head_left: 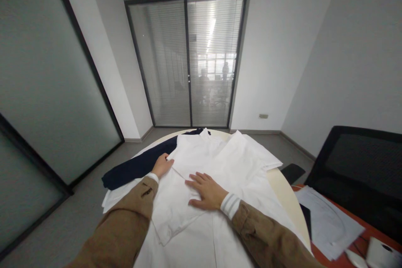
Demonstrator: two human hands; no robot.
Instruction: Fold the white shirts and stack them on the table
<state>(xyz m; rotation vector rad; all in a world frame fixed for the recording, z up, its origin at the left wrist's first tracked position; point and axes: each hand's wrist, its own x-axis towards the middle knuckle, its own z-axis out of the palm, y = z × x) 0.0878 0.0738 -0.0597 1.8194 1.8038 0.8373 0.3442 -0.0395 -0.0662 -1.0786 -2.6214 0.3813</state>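
A white shirt (220,159) lies spread over a round table (290,201), its sleeve on the left folded in across the front. My left hand (162,165) is closed on the shirt's left edge, fingers curled at the fold. Palm down with fingers spread, my right hand (205,191) rests on the middle of the shirt. Beside my left hand, a dark navy garment (135,168) stretches along the table's left side and partly under the shirt. More white cloth shows below the navy piece.
At the right stands a black mesh chair (364,176). Papers (329,217) and a white object (381,253) lie on a red-orange surface (370,228) near it. Beyond the table is a glazed partition with blinds (188,63); a frosted glass panel (47,71) is on the left.
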